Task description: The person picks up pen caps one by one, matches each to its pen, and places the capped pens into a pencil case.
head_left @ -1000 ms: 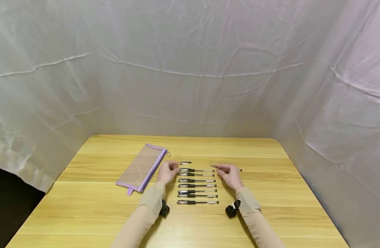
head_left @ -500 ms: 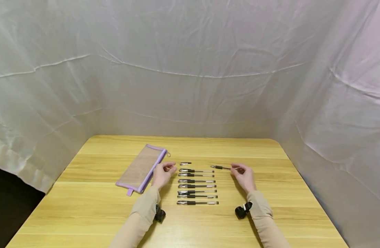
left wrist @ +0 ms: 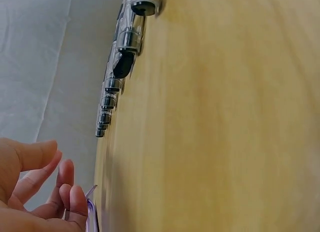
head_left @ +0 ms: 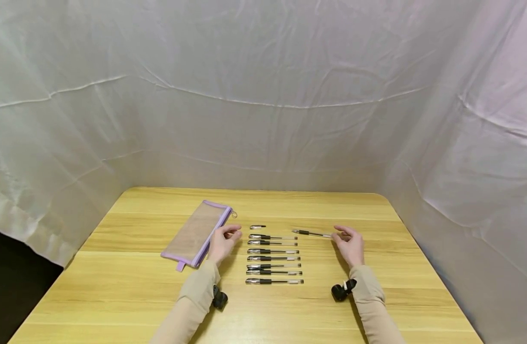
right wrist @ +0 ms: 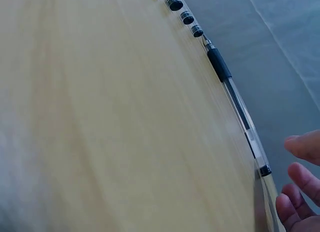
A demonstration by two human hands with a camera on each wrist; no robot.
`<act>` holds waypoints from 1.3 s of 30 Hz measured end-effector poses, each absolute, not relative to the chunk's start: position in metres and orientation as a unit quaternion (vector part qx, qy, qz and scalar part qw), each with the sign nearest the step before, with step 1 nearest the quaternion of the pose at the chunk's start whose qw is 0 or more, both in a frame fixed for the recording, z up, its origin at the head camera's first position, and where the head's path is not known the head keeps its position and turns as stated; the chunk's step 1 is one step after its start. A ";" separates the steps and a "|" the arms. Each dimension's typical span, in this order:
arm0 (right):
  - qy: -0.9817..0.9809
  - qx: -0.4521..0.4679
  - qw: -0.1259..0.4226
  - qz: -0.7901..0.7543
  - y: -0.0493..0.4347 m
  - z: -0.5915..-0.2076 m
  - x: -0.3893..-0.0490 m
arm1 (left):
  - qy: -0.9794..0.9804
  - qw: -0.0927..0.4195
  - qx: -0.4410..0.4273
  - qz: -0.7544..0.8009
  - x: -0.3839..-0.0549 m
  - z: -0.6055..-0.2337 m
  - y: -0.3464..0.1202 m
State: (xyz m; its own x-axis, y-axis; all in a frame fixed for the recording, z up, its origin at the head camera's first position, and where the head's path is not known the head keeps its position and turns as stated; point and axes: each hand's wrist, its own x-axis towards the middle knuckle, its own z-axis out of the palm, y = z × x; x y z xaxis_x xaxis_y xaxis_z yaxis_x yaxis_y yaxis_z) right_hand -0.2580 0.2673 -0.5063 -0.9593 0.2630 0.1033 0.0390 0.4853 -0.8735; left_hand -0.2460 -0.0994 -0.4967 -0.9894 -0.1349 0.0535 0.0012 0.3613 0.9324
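An uncapped gel pen (head_left: 304, 232) with a black grip lies on the table, its tip pointing left. My right hand (head_left: 350, 246) is by its rear end; in the right wrist view the fingers (right wrist: 305, 178) stand spread, apart from the pen's black end plug (right wrist: 265, 170). Left of the pen lies its loose clear-and-black cap (head_left: 257, 227). Below the cap, several capped gel pens (head_left: 274, 258) lie in a column, caps to the left. My left hand (head_left: 222, 242), fingers loosely bent and holding nothing, hovers between these pens and a purple-edged mesh pouch (head_left: 194, 231).
The wooden table (head_left: 130, 296) has a rounded back edge, with a pale hanging curtain (head_left: 263, 143) around it. A small ring (head_left: 234, 215) hangs from the pouch's upper corner. Each wrist wears a black camera (head_left: 339, 291).
My right hand has let go of the uncapped pen and drawn back to the right, leaving it on the table. My left hand has moved left, away from the pens.
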 end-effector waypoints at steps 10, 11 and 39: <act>-0.868 -0.090 0.114 0.475 0.267 -0.508 -0.262 | -0.821 0.073 0.033 -0.566 -0.247 -0.497 -0.101; -0.869 -0.089 0.114 0.473 0.267 -0.508 -0.262 | -0.821 0.073 0.032 -0.566 -0.246 -0.497 -0.101; -0.879 -0.080 0.088 0.462 0.266 -0.509 -0.264 | -0.821 0.077 0.026 -0.565 -0.248 -0.500 -0.102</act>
